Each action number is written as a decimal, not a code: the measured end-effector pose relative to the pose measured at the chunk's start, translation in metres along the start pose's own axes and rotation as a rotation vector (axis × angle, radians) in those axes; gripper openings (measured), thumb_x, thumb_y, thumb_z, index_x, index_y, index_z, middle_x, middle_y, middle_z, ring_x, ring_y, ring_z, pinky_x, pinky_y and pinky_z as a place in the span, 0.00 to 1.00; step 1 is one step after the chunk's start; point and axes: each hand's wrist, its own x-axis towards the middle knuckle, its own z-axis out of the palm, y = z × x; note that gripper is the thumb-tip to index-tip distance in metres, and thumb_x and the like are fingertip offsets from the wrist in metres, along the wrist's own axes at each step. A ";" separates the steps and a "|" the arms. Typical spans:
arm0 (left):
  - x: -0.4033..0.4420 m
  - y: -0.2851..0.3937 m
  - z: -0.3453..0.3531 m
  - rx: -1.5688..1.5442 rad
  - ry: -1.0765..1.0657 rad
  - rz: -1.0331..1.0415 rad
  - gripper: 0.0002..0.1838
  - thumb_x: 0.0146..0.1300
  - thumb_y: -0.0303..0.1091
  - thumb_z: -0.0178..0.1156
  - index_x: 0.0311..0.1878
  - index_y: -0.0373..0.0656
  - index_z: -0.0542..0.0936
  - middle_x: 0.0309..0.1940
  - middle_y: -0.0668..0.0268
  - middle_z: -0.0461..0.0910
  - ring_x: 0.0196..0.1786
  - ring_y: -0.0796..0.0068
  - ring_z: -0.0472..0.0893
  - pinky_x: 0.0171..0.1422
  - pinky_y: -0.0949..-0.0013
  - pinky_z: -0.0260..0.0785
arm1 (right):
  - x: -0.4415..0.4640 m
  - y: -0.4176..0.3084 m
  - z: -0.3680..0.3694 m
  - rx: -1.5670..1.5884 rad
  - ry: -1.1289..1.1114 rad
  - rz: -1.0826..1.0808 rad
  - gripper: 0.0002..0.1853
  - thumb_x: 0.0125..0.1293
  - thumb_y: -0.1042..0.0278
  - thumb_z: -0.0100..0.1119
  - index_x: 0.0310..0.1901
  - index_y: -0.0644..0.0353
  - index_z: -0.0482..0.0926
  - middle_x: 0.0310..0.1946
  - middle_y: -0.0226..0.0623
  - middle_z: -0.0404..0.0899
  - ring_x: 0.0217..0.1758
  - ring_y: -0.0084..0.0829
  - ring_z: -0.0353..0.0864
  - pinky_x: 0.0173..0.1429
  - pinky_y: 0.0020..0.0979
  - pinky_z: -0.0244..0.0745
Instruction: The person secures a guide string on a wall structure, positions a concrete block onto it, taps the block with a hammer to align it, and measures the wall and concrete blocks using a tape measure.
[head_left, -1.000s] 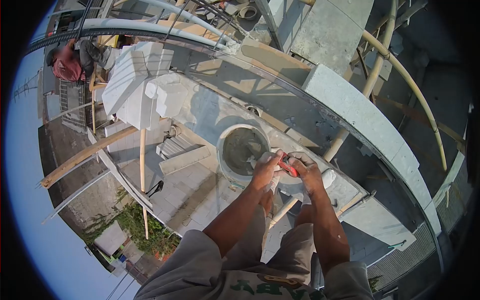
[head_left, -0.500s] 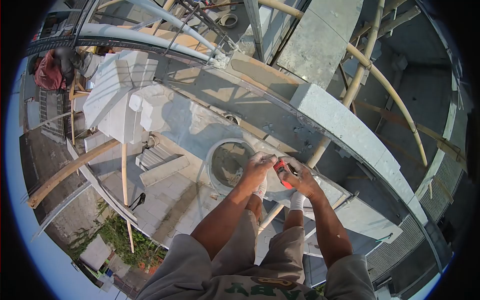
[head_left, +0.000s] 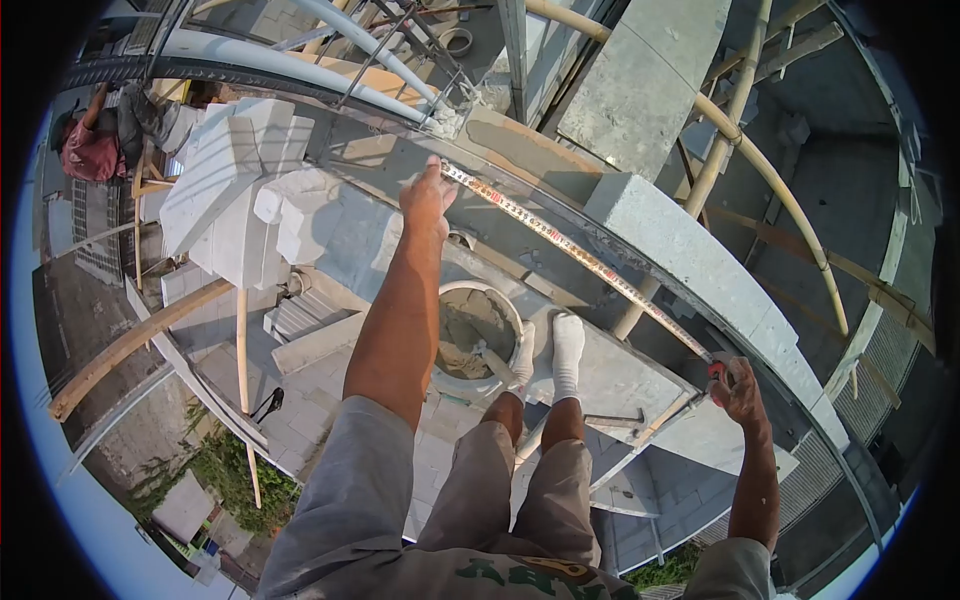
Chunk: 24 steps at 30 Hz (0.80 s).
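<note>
A tape measure (head_left: 575,249) is drawn out in a straight line between my two hands, its white blade marked with black and red figures. My left hand (head_left: 427,200) pinches the blade's free end near the grey block with wet mortar on its face. The red case sits in my right hand (head_left: 738,390), out to the right, with fingers wrapped round it. The blade runs along the near side of the curved row of pale blocks (head_left: 690,240). Whether it touches the blocks I cannot tell.
A bucket of mortar (head_left: 470,330) with a trowel stands beside my socked feet (head_left: 567,350). A hammer (head_left: 615,420) lies to their right. White blocks (head_left: 235,190) are stacked at left. Bamboo poles (head_left: 735,110) cross an open drop at right. Another person (head_left: 90,150) is at far left.
My hands have moved from close together to wide apart, left hand forward and left, right hand to the right. The tape blade is now pulled out between them.
</note>
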 end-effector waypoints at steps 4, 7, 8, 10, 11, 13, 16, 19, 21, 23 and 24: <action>0.008 -0.010 0.017 0.106 -0.112 0.024 0.29 0.69 0.42 0.56 0.68 0.36 0.66 0.62 0.55 0.71 0.63 0.56 0.73 0.67 0.54 0.64 | 0.032 0.018 -0.005 -0.027 0.028 0.074 0.25 0.54 0.73 0.63 0.55 0.61 0.70 0.46 0.48 0.77 0.41 0.45 0.76 0.50 0.40 0.73; 0.005 -0.023 0.020 -0.023 -0.091 0.021 0.31 0.70 0.42 0.55 0.69 0.34 0.63 0.65 0.53 0.68 0.65 0.54 0.71 0.68 0.54 0.63 | 0.053 0.003 0.000 -0.027 -0.038 0.220 0.21 0.56 0.68 0.61 0.52 0.63 0.77 0.40 0.47 0.75 0.42 0.44 0.76 0.49 0.38 0.73; 0.005 -0.027 0.018 -0.078 -0.074 0.017 0.31 0.70 0.42 0.55 0.69 0.34 0.63 0.66 0.53 0.67 0.65 0.53 0.70 0.68 0.54 0.64 | 0.052 0.008 0.005 -0.025 -0.033 0.220 0.22 0.56 0.67 0.61 0.53 0.63 0.77 0.40 0.47 0.75 0.42 0.44 0.76 0.49 0.38 0.73; -0.003 -0.028 0.018 0.012 -0.080 0.035 0.30 0.70 0.43 0.56 0.68 0.36 0.64 0.66 0.54 0.67 0.65 0.53 0.70 0.67 0.55 0.65 | 0.053 0.009 0.007 -0.019 -0.011 0.218 0.23 0.55 0.67 0.61 0.54 0.64 0.76 0.40 0.47 0.74 0.43 0.44 0.76 0.50 0.38 0.73; -0.006 -0.027 0.017 0.070 -0.077 0.024 0.30 0.70 0.44 0.56 0.68 0.37 0.64 0.66 0.54 0.67 0.65 0.53 0.70 0.67 0.55 0.65 | 0.052 0.007 0.003 -0.025 -0.027 0.292 0.24 0.55 0.68 0.61 0.54 0.64 0.76 0.41 0.47 0.73 0.43 0.44 0.76 0.50 0.38 0.73; -0.009 -0.025 0.017 0.077 -0.077 0.033 0.28 0.69 0.43 0.57 0.67 0.39 0.66 0.64 0.56 0.69 0.63 0.54 0.72 0.65 0.57 0.67 | 0.054 0.008 -0.001 -0.065 0.036 0.258 0.24 0.54 0.68 0.62 0.54 0.64 0.76 0.41 0.46 0.73 0.44 0.44 0.76 0.51 0.38 0.73; -0.007 -0.017 0.030 0.076 -0.056 0.027 0.27 0.69 0.41 0.57 0.67 0.38 0.67 0.62 0.56 0.71 0.63 0.54 0.72 0.64 0.57 0.67 | 0.064 0.008 -0.006 -0.106 0.089 0.160 0.24 0.54 0.68 0.62 0.55 0.64 0.76 0.42 0.45 0.72 0.44 0.44 0.75 0.50 0.38 0.74; 0.005 -0.021 0.036 0.087 -0.083 0.072 0.32 0.64 0.44 0.63 0.64 0.31 0.68 0.58 0.55 0.75 0.56 0.57 0.77 0.60 0.57 0.67 | 0.082 0.004 -0.010 -0.178 0.129 0.148 0.23 0.55 0.68 0.61 0.55 0.61 0.76 0.43 0.45 0.71 0.46 0.44 0.76 0.50 0.38 0.74; 0.005 -0.020 0.047 0.082 -0.068 0.068 0.31 0.64 0.43 0.63 0.63 0.32 0.69 0.56 0.56 0.76 0.54 0.58 0.78 0.59 0.57 0.68 | 0.094 0.007 -0.009 -0.177 0.147 0.164 0.23 0.55 0.67 0.61 0.55 0.60 0.77 0.43 0.45 0.71 0.46 0.44 0.76 0.50 0.37 0.74; 0.004 -0.017 0.056 0.096 -0.056 0.053 0.26 0.67 0.39 0.58 0.65 0.36 0.70 0.59 0.56 0.75 0.57 0.58 0.77 0.61 0.58 0.68 | 0.102 0.003 -0.009 -0.179 0.148 0.182 0.23 0.56 0.66 0.61 0.54 0.60 0.77 0.44 0.45 0.72 0.46 0.44 0.76 0.51 0.37 0.75; 0.003 -0.017 0.059 0.104 -0.046 0.046 0.24 0.69 0.38 0.55 0.65 0.39 0.70 0.60 0.56 0.74 0.58 0.58 0.77 0.62 0.59 0.68 | 0.102 0.004 -0.010 -0.189 0.148 0.170 0.22 0.56 0.66 0.61 0.54 0.60 0.77 0.43 0.45 0.72 0.46 0.43 0.76 0.51 0.37 0.74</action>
